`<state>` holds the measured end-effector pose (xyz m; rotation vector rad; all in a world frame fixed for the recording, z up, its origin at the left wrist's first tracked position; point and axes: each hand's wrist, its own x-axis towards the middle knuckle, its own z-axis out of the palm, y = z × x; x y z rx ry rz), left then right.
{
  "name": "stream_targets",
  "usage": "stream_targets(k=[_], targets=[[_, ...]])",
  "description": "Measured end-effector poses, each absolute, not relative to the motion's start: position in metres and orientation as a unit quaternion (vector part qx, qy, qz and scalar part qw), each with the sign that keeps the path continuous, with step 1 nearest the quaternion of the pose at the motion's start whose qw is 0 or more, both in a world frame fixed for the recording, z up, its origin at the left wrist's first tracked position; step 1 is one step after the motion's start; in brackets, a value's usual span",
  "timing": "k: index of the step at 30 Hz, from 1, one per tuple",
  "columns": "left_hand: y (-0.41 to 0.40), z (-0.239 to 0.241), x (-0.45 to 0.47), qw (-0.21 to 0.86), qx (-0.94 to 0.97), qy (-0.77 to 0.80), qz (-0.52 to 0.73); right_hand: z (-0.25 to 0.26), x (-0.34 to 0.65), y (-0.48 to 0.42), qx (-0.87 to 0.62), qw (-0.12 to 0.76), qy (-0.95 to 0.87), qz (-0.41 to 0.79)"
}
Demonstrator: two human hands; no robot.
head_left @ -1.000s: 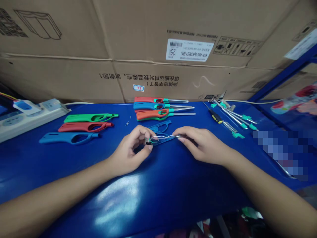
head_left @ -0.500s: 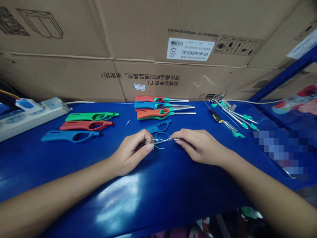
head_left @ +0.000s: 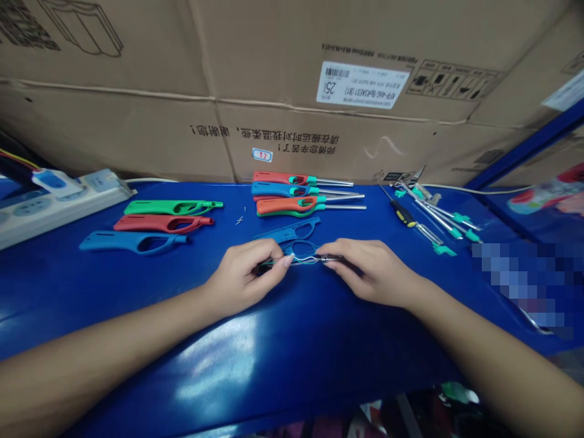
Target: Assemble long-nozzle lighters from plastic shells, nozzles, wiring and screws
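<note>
Thin white and green wires stretch between my two hands above the blue table. My left hand is closed, thumb and fingers pinching the wires beside a dark part mostly hidden in the grip. With its fingertips together, my right hand grips the end of a narrow metal tube, and the palm covers the rest. Just behind the hands lie open blue lighter shell halves, the nearer one partly covered by the left hand and wires.
Empty green, red and blue lighter shells lie left. Several long-necked lighters are stacked at the back. Right are a screwdriver and metal tubes with teal ends. A power strip and cardboard box border the table.
My left thumb has shifted right along the wires, and the loose green wire end that hung below now runs toward my right hand. The view has tilted slightly.
</note>
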<state>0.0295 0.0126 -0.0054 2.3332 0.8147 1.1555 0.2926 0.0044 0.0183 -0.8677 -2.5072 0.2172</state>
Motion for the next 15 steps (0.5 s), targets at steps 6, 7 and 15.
stream_targets(k=[6, 7, 15], targets=[[0.0132, -0.0059, 0.0301, 0.185, 0.842, 0.290, 0.416, 0.0179, 0.2925, 0.0040, -0.306, 0.232, -0.920, 0.084], [0.0132, -0.0057, 0.0300, 0.184, 0.843, 0.290, 0.414, 0.0179, 0.2924, 0.0038, -0.303, 0.231, -0.920, 0.086], [0.0149, -0.0065, 0.0303, 0.215, 0.859, 0.282, 0.368, 0.0152, 0.2921, 0.0011, -0.279, 0.200, -0.936, 0.077]])
